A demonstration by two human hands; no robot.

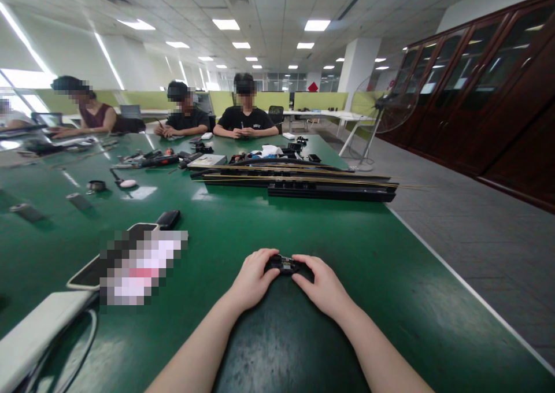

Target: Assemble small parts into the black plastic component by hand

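Between my two hands, low over the green table (355, 248), is a small black device (286, 264) with metallic or circuit-like inner parts showing on its upper side. My left hand (255, 277) grips its left end, thumb in front and fingers behind. At the right end, my right hand (324, 283) holds it in a similar pinch, with thumb and forefinger curved around it. My fingers cover both ends, and I cannot make out exactly what kind of device it is.
Long black rails (329, 192) with thin brass-coloured rods lie across the table ahead. A phone (87, 271), a black case (169, 219), a white box (43, 323) and a cable are to the left. Tools and parts lie farther back, where several people sit. A fan (381, 101) stands right.
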